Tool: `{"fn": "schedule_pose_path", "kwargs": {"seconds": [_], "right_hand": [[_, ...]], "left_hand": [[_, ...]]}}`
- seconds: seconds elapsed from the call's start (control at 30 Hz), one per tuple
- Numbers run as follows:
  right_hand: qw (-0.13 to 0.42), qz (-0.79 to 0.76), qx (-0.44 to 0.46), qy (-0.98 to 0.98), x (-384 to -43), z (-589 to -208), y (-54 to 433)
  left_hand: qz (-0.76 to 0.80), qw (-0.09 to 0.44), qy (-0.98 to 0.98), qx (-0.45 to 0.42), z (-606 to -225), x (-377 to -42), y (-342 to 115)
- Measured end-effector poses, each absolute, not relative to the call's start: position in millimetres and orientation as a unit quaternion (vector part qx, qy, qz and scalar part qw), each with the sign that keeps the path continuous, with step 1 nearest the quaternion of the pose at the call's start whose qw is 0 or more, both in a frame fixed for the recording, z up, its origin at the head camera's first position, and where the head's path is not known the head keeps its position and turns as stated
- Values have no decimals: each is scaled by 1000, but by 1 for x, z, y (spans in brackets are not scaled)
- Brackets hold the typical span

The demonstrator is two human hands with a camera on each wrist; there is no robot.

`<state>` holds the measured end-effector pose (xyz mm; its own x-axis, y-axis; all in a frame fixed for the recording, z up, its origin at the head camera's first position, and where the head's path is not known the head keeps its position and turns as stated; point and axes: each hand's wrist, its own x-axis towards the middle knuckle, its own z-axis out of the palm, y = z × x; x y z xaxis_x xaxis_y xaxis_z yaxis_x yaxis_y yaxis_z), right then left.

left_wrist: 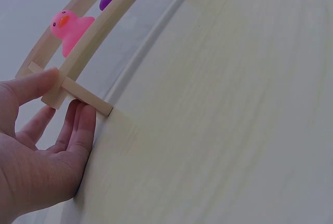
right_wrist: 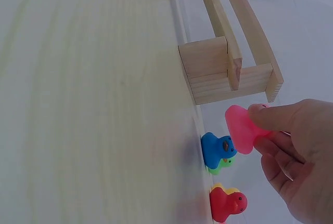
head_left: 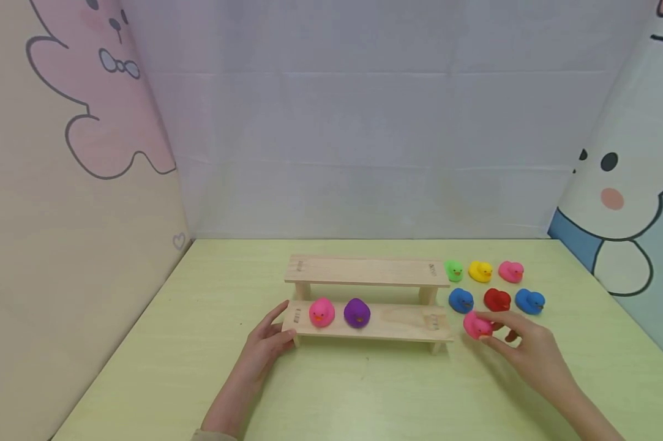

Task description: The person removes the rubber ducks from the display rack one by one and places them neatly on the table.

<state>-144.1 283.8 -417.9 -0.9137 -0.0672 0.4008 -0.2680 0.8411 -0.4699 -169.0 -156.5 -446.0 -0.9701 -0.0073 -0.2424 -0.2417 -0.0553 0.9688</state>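
Desk (head_left: 166, 349), pale yellow-green, spreads around both hands. Next in size is a 2-tier wooden stand (head_left: 364, 271), between the hands. The left hand (head_left: 266, 339) grips its left end, thumb against the lower plank. The right hand (head_left: 521, 349), right of the stand, is narrowed to a pinch: thumb and fingertips hold a pink duck (head_left: 476, 326) off the desk, near the stand's right end.

The pinch is best kept light but firm, as the duck looks smooth, with its base turned level. The left hand should steady the stand without pushing; a jolt could shift its 2 riders on the lower tier, a 2nd pink duck (head_left: 322, 313) close to that hand and a purple duck (head_left: 357, 313) further right.

Beyond the right hand, 6 ducks sit on the desk in 2 rows: nearer, a blue duck (head_left: 461, 301), a red duck (head_left: 498, 300) and a 2nd blue duck (head_left: 530, 301); farther, a green duck (head_left: 454, 271), a yellow duck (head_left: 480, 271) and a 3rd pink duck (head_left: 510, 271). The leftmost blue one is closest to the pinch and could be knocked; the stand's right end could also catch a low sweep leftward.
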Motion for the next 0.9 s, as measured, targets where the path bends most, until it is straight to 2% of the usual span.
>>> {"fn": "schedule_pose_path", "kwargs": {"seconds": [0.67, 0.9], "right_hand": [[59, 254, 57, -964, -146, -416, 289], [30, 253, 60, -965, -146, -418, 293]], "left_hand": [[722, 80, 682, -89, -446, -168, -157], [722, 79, 682, -87, -446, -168, -157]]}}
